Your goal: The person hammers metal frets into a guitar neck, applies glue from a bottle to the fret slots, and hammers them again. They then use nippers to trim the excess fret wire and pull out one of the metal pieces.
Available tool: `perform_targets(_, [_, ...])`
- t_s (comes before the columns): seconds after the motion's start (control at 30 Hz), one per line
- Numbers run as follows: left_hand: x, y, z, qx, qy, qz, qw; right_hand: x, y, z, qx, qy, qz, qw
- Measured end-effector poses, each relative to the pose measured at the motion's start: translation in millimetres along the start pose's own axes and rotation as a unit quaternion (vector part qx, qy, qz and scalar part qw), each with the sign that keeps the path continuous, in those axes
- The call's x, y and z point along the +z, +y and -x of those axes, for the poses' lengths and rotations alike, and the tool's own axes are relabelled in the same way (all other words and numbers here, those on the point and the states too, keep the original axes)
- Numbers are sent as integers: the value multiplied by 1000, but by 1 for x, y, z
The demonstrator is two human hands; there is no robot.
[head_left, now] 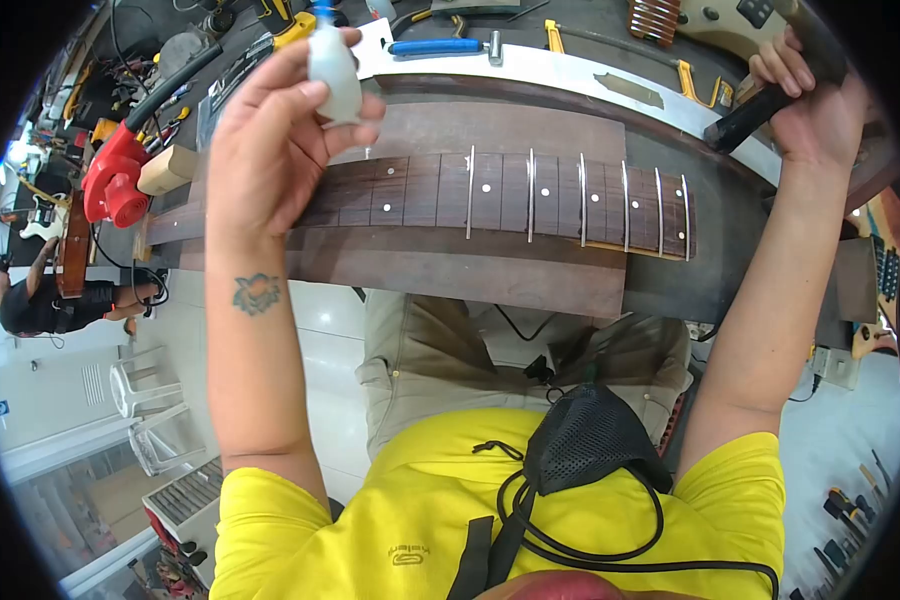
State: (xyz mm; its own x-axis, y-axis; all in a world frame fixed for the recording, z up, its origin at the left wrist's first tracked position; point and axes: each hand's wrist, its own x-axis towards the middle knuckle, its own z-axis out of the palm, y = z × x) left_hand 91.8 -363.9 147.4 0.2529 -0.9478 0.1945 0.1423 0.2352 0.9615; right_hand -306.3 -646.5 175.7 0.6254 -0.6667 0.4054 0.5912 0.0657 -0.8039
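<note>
My left hand (290,125) is wrapped round a small translucent white bottle (335,75) with a blue tip, raised over the left part of a dark guitar fretboard (560,195). Several metal fret wires (530,195) lie across the right part of the board, their ends sticking out past its edges. At the upper right, my right hand (805,90) has its fingers closed round a black cylindrical object (750,118). The fretboard rests on a brown sheet (450,270); its left part is partly hidden behind my left hand and wrist.
A blue-handled hammer (440,47) lies on a white strip beyond the board. Near it is a yellow-framed saw (685,80). A red blower (118,180) and a wooden block (168,170) are at the left. Another person (45,300) is at the far left.
</note>
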Motion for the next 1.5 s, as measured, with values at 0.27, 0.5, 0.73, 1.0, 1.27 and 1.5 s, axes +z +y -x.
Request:
perform_targets(0.27, [-35, -7, -3, -26, -64, -14, 997, 7, 2, -2, -2, -25, 29, 999])
perform_targets(0.5, [-24, -7, 4, -7, -50, -116, 992, 20, 0, 0, 4, -3, 25, 1000])
perform_targets(0.73, [-26, -5, 5, -8, -80, -145, 986, 24, -1, 0, 9, 18, 57, 998])
perform_targets(1.0, [-26, -7, 5, -11, -78, -186, 979, 35, 1, 2, 6, 41, 72, 997])
perform_targets(1.27, [-23, -9, 4, -9, -74, -174, 982, 30, 0, 1, 15, 36, 71, 997])
perform_targets(1.5, [-15, -13, 7, 21, -29, -138, 990, 25, 0, 0, 18, -32, 36, 999])
